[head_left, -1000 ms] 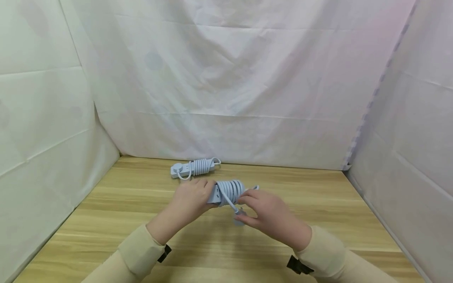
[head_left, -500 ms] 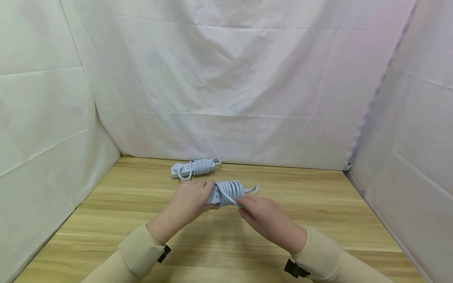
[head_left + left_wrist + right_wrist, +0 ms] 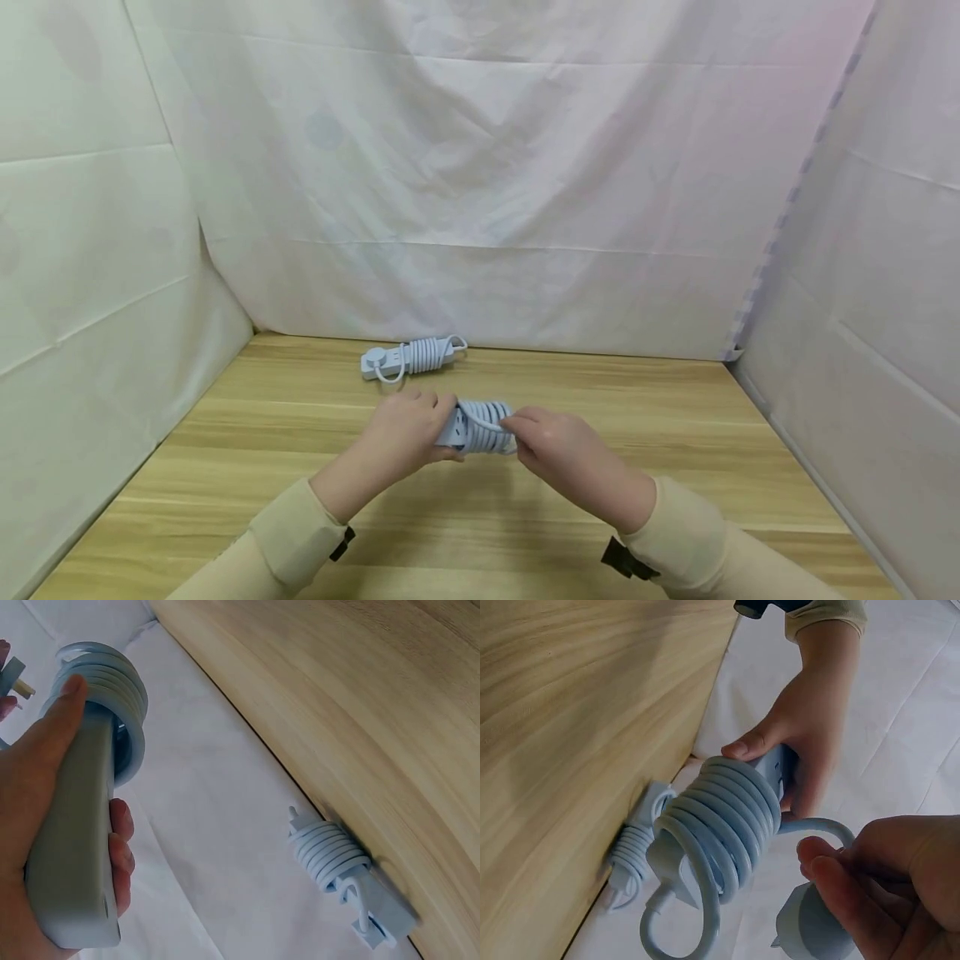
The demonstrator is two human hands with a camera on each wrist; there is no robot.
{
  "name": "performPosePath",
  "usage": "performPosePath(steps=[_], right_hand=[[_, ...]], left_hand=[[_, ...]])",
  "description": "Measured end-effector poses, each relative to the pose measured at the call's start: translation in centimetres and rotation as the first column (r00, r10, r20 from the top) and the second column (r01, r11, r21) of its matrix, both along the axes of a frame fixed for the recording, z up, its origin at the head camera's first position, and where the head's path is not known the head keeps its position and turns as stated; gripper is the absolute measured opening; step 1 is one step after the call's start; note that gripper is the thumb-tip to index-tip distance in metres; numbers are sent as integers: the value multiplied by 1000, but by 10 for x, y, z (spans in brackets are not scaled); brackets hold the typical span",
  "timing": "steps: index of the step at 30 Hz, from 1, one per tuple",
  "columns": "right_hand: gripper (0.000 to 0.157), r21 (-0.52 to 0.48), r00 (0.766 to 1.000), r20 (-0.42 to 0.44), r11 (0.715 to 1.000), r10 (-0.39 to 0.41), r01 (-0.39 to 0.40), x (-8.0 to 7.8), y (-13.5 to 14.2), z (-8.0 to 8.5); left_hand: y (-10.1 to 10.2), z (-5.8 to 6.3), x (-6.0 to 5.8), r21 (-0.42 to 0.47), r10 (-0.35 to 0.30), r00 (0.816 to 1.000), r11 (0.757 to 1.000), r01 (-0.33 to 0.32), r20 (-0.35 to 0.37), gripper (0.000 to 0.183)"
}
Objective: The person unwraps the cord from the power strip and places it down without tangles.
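Observation:
My left hand [image 3: 408, 429] grips one end of a pale blue-grey power strip [image 3: 75, 847], thumb along one side and fingers round the other. A cord [image 3: 724, 817] is wound in several turns about the strip's other end, with a loose loop at its tip. My right hand [image 3: 566, 450] pinches the free length of that cord close to its plug [image 3: 810, 922]. The plug lies under the right fingers in the right wrist view, and its prongs point out in the left wrist view. Both hands hold the strip above the wooden table.
A second wrapped power strip [image 3: 390, 361] lies at the back of the table [image 3: 637, 408], its plug seated in one socket. White cloth [image 3: 487, 167] hangs behind the table and along both sides.
My right hand has shifted its grip from beside the plug to the cord, drawing that cord across the coil. The strip has tilted slightly in my left hand, which stays in place.

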State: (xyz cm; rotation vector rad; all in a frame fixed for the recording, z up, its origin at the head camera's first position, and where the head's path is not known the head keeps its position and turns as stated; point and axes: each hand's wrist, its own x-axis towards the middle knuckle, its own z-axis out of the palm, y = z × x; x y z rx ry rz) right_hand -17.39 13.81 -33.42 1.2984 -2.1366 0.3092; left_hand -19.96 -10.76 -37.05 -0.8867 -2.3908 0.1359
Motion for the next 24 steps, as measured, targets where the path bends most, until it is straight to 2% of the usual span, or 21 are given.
performPosePath(steps=[12,16,24], right_hand=[[28,95,999,8,994,-45,44,0,4,12],[23,101,1000,-11,995,-25,26,-6,5,15],[22,70,998,-16,996,57,-55,-24,15,16]], left_hand=[[-1,2,4,-16,41,998,999,-40,52,71],[0,1,4,-15,43,998,999,-43,40,72],[-5,-2,4,-4,-15,1000,1000,15,10,75]])
